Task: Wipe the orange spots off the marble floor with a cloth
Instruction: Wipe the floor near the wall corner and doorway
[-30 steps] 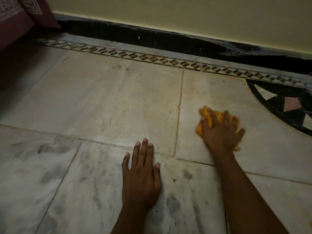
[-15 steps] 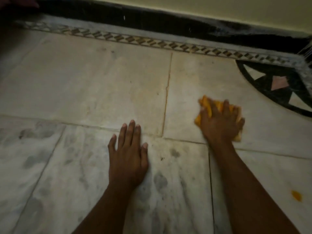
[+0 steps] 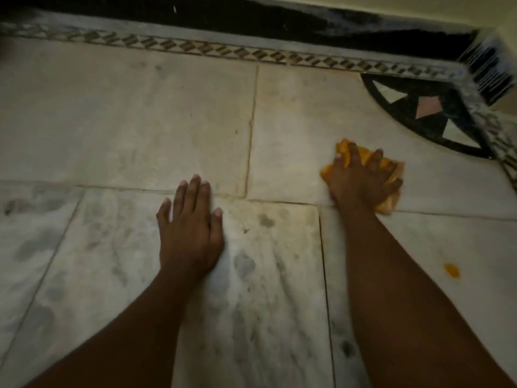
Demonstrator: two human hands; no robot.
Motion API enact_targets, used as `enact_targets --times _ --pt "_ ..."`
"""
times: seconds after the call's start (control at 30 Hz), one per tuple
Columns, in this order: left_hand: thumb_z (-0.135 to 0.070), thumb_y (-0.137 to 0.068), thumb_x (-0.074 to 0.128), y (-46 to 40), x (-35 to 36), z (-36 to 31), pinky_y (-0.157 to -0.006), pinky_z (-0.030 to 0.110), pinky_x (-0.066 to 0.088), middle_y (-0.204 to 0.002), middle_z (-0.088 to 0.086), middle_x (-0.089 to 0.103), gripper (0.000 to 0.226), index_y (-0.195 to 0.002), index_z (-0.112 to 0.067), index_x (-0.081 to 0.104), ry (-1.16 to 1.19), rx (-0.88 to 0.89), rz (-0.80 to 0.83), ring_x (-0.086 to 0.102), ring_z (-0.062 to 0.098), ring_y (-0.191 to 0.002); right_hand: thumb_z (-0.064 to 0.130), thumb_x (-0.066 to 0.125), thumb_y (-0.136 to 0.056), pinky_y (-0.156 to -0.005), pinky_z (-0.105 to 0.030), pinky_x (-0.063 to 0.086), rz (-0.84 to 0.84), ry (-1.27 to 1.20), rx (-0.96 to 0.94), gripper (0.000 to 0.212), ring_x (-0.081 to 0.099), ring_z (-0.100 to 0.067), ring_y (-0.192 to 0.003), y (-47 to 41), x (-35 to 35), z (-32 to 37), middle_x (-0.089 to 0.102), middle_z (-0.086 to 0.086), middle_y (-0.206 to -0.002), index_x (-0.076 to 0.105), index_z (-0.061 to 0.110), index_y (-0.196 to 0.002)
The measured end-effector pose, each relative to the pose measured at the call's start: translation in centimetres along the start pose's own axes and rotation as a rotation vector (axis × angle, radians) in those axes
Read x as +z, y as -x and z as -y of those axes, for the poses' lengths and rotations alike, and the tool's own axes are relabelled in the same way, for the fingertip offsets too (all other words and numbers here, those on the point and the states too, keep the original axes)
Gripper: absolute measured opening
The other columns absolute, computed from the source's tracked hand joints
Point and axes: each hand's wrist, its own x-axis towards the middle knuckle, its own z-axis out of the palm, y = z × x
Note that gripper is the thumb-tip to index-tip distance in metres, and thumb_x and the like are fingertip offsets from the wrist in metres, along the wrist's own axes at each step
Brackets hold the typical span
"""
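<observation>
Cloth: orange-yellow, bunched, lying on the marble floor on a pale slab just above a joint line, right of centre. Right hand covers most of it, fingers spread and curled over the folds, gripping and pressing it down; cloth edges poke out past the fingertips and beside the wrist.

One orange spot sits on the slab nearer the person, to the right of the right forearm, well apart from the cloth.

Left hand lies flat on the floor, palm down, fingers straight and close together, holding nothing. Its fingertips reach the joint between two slabs. It is well to the left of the cloth.

Slabs near the person show grey smudges and streaks. A black curved inlay with white and pink triangles lies beyond the cloth, to the right. A patterned border strip runs along the far side, and behind it a black skirting under a pale wall.
</observation>
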Motion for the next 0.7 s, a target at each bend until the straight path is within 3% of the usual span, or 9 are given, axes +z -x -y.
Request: enact_targets --times 0.03,0.1,0.2,0.3,0.43,0.47,0.53,0.63,0.7 --pt "-0.047 -0.104 0.025 0.1 0.0 0.1 -0.126 0.05 0.01 -0.172 -0.002 0.016 0.064 -0.163 -0.022 0.023 0.007 0.004 0.003 0.01 0.016 -0.159 0.07 0.019 -0.101 -0.125 -0.066 -0.005 0.037 -0.003 -0.058 0.062 -0.003 -0.04 -0.16 0.3 0.4 1.8 0.0 -0.003 -0.176 0.012 0.054 -0.161" --pt "-0.048 -0.104 0.024 0.0 -0.4 -0.2 -0.126 0.049 0.009 -0.173 -0.002 0.015 0.065 -0.163 -0.022 0.022 0.003 0.016 -0.003 0.009 0.015 -0.159 0.069 0.022 -0.1 -0.125 -0.065 0.003 -0.016 0.053 -0.359 0.062 0.005 -0.04 -0.16 3.1 1.5 2.5 0.01 -0.005 -0.175 0.02 0.052 -0.16" --pt "-0.05 -0.103 0.022 -0.1 -0.5 -0.2 -0.126 0.049 0.008 -0.173 -0.002 0.014 0.066 -0.163 -0.022 0.022 0.018 0.011 0.004 0.009 0.015 -0.159 0.077 0.025 -0.095 -0.124 -0.058 0.012 -0.076 0.097 -0.694 0.065 0.016 -0.032 -0.16 10.3 2.1 -3.4 0.021 0.001 -0.173 0.028 0.056 -0.157" --pt "-0.049 -0.103 0.022 -0.1 -0.5 -0.1 -0.126 0.05 0.009 -0.173 -0.002 0.015 0.066 -0.162 -0.022 0.024 0.02 0.025 -0.005 0.01 0.016 -0.159 0.081 0.021 -0.092 -0.124 -0.058 0.013 -0.08 0.147 -0.534 0.07 0.013 -0.031 -0.16 9.9 0.6 -9.7 0.015 0.003 -0.174 0.019 0.058 -0.158" --pt "-0.049 -0.103 0.022 0.1 0.2 0.3 -0.126 0.051 0.011 -0.172 -0.001 0.017 0.065 -0.162 -0.022 0.025 -0.007 0.036 -0.002 0.012 0.018 -0.159 0.081 0.015 -0.093 -0.125 -0.065 -0.001 0.025 0.071 -0.121 0.072 -0.005 -0.036 -0.161 3.1 -0.7 -5.8 0.001 0.0 -0.176 0.007 0.055 -0.16" --pt "-0.049 -0.103 0.022 0.2 0.3 0.2 -0.126 0.051 0.011 -0.172 -0.001 0.018 0.065 -0.162 -0.022 0.025 -0.003 0.027 -0.006 0.013 0.018 -0.159 0.083 0.015 -0.092 -0.124 -0.065 -0.004 0.05 0.07 -0.123 0.075 -0.007 -0.037 -0.16 2.8 -0.5 -4.5 -0.001 -0.001 -0.176 0.006 0.054 -0.16" --pt "-0.048 -0.102 0.021 0.2 -0.1 -0.1 -0.126 0.05 0.013 -0.172 -0.001 0.02 0.066 -0.161 -0.022 0.027 0.005 0.01 -0.012 0.015 0.018 -0.158 0.09 0.016 -0.086 -0.124 -0.064 -0.006 0.053 0.089 -0.299 0.083 -0.007 -0.036 -0.16 4.6 0.4 -3.6 -0.002 0.0 -0.176 0.005 0.055 -0.16" --pt "-0.05 -0.101 0.015 0.7 -1.1 -1.0 -0.128 0.051 0.012 -0.173 0.0 0.016 0.069 -0.163 -0.021 0.023 -0.032 -0.002 0.015 0.012 0.02 -0.159 0.092 0.017 -0.078 -0.124 -0.06 -0.001 0.057 0.156 -0.67 0.087 -0.005 -0.029 -0.161 10.5 0.3 -9.0 -0.002 0.007 -0.175 0.003 0.06 -0.158" --pt "-0.052 -0.1 0.009 2.1 -1.3 -1.9 -0.128 0.055 0.008 -0.174 0.002 0.008 0.072 -0.164 -0.02 0.016 -0.066 -0.036 0.083 0.006 0.023 -0.16 0.089 0.014 -0.081 -0.126 -0.059 -0.001 0.082 0.182 -0.685 0.081 -0.007 -0.025 -0.161 11.1 -0.6 -12.6 -0.006 0.01 -0.175 -0.001 0.063 -0.156"
